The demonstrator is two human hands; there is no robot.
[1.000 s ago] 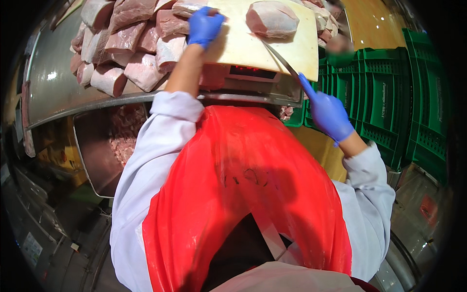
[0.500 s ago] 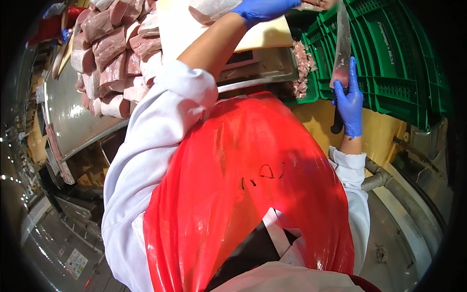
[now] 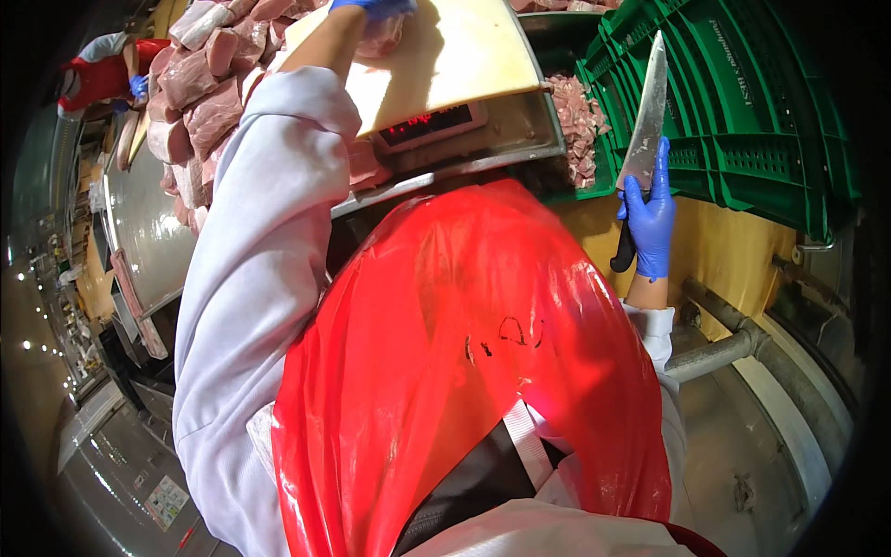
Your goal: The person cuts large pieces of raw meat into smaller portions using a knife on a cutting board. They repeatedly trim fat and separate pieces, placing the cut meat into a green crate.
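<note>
"Taking the middle of the view as the clock's centre, where's the left hand (image 3: 376, 7)?"

"Near half past eleven, gloved in blue and cut off by the top edge. It overlaps a cut of raw meat (image 3: 380, 39) that lies on the white cutting board (image 3: 473, 60) at twelve."

"Are its fingers closed on the meat?"

"I can't tell; the fingertips are out of sight."

"And the right hand (image 3: 652, 223)?"

"At about half past two, gloved the same way and well apart from the board. Its fingers are wrapped round the black handle of a butcher knife (image 3: 647, 111), except the index finger, which stands straight up beside the base of the blade."

"Which way does the knife point?"

"From the hand, the tip goes just past twelve, and the handle's butt sticks out toward seven. Green plastic crates (image 3: 742, 121) stand behind it, around two."

"What else is near?"

"A heap of raw meat pieces (image 3: 209, 116) at ten, up against the board's side. Small meat trimmings (image 3: 575, 130) lie in a green crate between one and two. A digital display (image 3: 434, 125) with red figures sits just below the board's near edge, at twelve."

"Anyone else?"

"A co-worker (image 3: 104, 74) in a red apron, farther off at ten."
</note>
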